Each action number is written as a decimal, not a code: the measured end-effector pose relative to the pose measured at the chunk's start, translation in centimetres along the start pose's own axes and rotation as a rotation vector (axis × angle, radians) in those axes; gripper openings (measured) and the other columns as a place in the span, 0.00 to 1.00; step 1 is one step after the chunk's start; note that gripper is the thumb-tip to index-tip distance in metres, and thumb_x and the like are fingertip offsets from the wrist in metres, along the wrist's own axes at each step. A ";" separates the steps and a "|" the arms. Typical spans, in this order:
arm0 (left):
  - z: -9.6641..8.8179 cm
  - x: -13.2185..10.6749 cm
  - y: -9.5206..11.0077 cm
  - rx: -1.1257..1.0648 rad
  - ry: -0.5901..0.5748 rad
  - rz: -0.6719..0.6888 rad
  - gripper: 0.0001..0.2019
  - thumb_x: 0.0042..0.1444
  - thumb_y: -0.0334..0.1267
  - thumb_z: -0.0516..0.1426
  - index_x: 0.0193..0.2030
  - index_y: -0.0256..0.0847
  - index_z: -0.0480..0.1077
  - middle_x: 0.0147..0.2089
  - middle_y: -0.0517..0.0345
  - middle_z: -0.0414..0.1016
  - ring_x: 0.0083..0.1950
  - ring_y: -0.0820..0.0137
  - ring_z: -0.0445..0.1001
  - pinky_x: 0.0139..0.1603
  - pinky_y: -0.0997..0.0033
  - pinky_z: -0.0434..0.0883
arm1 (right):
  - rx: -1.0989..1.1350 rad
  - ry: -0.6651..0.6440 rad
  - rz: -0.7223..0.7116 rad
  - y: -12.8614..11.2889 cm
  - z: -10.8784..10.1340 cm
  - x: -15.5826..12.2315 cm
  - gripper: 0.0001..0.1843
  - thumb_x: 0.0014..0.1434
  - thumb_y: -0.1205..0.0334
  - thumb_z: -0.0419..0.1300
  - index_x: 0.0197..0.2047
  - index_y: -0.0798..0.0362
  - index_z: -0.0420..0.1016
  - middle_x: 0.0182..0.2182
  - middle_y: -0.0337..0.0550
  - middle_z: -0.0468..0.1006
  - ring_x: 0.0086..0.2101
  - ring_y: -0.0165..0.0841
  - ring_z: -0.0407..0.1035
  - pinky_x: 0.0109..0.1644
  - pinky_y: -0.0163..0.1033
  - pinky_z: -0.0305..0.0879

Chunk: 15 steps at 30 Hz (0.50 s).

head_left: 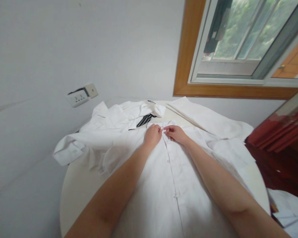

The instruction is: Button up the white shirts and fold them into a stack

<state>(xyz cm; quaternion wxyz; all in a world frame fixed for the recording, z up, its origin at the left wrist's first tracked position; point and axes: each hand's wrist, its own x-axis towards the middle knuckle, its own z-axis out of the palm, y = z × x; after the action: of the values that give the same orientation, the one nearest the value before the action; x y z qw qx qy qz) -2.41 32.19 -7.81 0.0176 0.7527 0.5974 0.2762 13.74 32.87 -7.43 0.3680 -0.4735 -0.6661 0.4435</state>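
A white shirt (149, 191) lies front up across a round cream table (76, 185), its collar toward the wall. Both hands meet at the top of its button placket, just below the collar. My left hand (153, 135) is closed, pinching the shirt's edge there. Close beside it, my right hand (175, 134) also pinches the placket with thumb and fingers. Any button between the fingertips is too small to make out. Farther down the front, a small button (175, 195) shows. One sleeve (74, 148) stretches left to the table's edge.
Behind the shirt lie crumpled white clothing (124, 110), a black-and-white striped cloth (145, 119) and a folded white cloth (208, 119). A wall with a socket (78, 97) and a wood-framed window (188, 90) borders the table. A red curtain (280, 132) hangs right; more white fabric (288, 208) lies lower right.
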 end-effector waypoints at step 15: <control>-0.2 -0.1 0.1 0.076 0.022 0.012 0.12 0.61 0.31 0.50 0.43 0.40 0.74 0.43 0.49 0.73 0.49 0.61 0.70 0.55 0.62 0.65 | -0.169 0.152 0.080 0.5 0.2 0.9 0.18 0.54 0.71 0.52 0.46 0.59 0.75 0.16 0.33 0.72 0.14 0.25 0.64 0.21 0.28 0.61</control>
<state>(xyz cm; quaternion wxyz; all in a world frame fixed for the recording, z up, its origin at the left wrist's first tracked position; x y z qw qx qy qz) -2.41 32.02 -7.61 -0.0193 0.7532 0.6031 0.2618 13.47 33.76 -7.92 0.3583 -0.5612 -0.6519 0.3629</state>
